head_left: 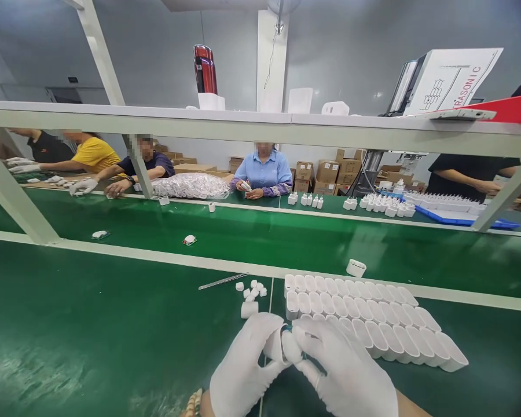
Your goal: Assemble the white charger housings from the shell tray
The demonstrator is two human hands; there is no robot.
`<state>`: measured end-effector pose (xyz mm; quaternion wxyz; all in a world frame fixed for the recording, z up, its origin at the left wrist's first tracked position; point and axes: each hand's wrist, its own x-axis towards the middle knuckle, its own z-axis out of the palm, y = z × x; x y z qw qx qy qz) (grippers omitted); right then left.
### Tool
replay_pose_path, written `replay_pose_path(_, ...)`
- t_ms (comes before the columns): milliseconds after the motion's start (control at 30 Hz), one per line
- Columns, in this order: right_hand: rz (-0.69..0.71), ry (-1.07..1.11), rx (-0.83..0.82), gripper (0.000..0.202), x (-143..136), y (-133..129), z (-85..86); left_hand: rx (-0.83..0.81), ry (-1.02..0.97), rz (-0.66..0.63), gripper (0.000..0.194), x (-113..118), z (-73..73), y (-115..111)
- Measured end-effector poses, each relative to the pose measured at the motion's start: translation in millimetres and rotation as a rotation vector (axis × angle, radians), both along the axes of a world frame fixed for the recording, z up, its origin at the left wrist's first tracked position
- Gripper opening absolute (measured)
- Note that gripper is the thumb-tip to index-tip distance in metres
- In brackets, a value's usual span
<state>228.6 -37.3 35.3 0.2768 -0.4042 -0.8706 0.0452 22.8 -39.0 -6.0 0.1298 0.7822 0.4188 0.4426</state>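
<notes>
In white gloves, both of my hands meet low in the middle of the view. My left hand (245, 362) is closed around a white plastic housing (274, 346). The fingers of my right hand (347, 365) pinch at the housing's end, on a small part with a teal edge (287, 328); most of it is hidden by the gloves. Just beyond my left fingers lies another white housing (249, 310), with several small white caps (254, 288) behind it. Rows of open oval white housings (356, 304) stand to the right, partly behind my right hand.
Metal tweezers (223, 281) lie left of the caps. A green conveyor belt (260, 234) runs across, bearing a lone housing (356, 267) and small assemblies (190, 240). A shelf beam (226, 119) crosses above. Co-workers sit opposite, near white plugs (386, 204) and a blue tray (455, 218).
</notes>
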Motion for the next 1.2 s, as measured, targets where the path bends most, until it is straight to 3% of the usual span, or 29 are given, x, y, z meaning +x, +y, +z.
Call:
replay_pose_path(267,-0.004,-0.063,0.047,0.027,-6,0,4.4,-0.034,-0.019,0.006,0.041,1,0.7,-1)
replay_pose_path(600,-0.005,-0.139,0.086,0.011,-11,-2,6.7,-0.025,-0.017,0.042,0.043,0,-5.1,-3)
replay_pose_path(667,-0.007,-0.165,0.116,0.022,-11,-3,3.2,-0.060,-0.029,0.058,0.042,-1,-5.1,-2)
replay_pose_path(800,-0.048,-0.244,0.211,0.073,-14,-9,-7.7,-0.114,-0.084,0.119,0.041,-4,-2.9,0)
replay_pose_path(867,-0.098,-0.269,0.203,0.086,-16,-13,-12.3,-0.138,-0.105,0.143,0.043,-4,-2.4,1)
replay_pose_path(967,-0.142,-0.271,0.145,0.094,-20,-18,-16.7,-0.158,-0.125,0.161,0.043,-3,-3.7,0)
replay_pose_path(1200,-0.013,-0.242,0.059,0.094,-22,-13,-24.4,-0.186,-0.141,0.121,0.038,-2,-4.1,-3)
